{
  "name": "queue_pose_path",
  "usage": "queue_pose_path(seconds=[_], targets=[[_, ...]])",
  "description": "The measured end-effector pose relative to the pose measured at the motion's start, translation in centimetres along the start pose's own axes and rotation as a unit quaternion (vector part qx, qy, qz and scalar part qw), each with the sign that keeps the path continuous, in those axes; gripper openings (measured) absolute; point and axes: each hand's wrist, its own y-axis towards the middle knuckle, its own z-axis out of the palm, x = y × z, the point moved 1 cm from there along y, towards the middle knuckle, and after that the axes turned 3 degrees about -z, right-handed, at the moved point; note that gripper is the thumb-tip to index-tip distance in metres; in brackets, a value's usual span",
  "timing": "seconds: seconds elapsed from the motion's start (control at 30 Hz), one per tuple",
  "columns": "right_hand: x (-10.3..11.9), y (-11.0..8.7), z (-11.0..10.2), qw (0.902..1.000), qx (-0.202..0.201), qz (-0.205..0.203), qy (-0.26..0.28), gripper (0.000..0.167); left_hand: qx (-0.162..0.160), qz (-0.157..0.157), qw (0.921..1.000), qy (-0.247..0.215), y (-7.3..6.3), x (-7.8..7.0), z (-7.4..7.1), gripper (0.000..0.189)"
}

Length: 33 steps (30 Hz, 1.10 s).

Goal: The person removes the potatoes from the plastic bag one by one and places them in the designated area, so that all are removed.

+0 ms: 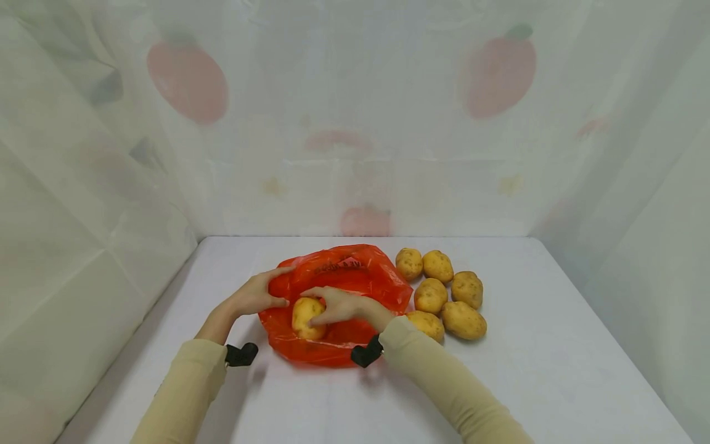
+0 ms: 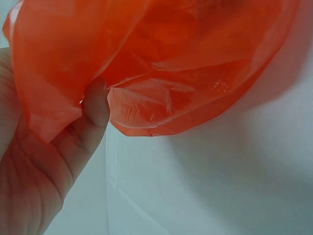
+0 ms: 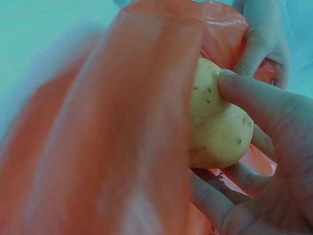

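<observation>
A red plastic bag (image 1: 383,271) lies spread on the table with its mouth gaping upward. My left hand (image 1: 256,297) holds the bag's left rim, and the left wrist view shows the thumb (image 2: 95,105) and fingers pinching the thin film (image 2: 49,105). My right hand (image 1: 341,306) grips a yellow potato (image 1: 307,317) over the bag's opening, fingers on one side and thumb on the other. In the right wrist view the bag's film hides part of this potato (image 3: 215,125).
Several more potatoes (image 1: 465,320) sit in a cluster right of the bag, one partly behind my right forearm (image 1: 438,376). The white table (image 1: 554,370) is bounded by pale curtains (image 1: 355,92) at the back and sides.
</observation>
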Motion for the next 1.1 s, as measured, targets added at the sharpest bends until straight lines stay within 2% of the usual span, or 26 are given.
queue_pose_path(seconds=[0.43, 1.1], targets=[[0.5, -1.9, -2.4, 0.9987, -0.027, -0.039, -0.019, 0.065, -0.003, -0.017, 0.9998, 0.006, 0.2, -0.1, 0.0, 0.073], [-1.3, -5.8, -4.2, 0.9934, -0.1, -0.057, 0.002, 0.067, 0.0, -0.018, 0.9998, -0.009, 0.3, 0.0, 0.2, 0.075]])
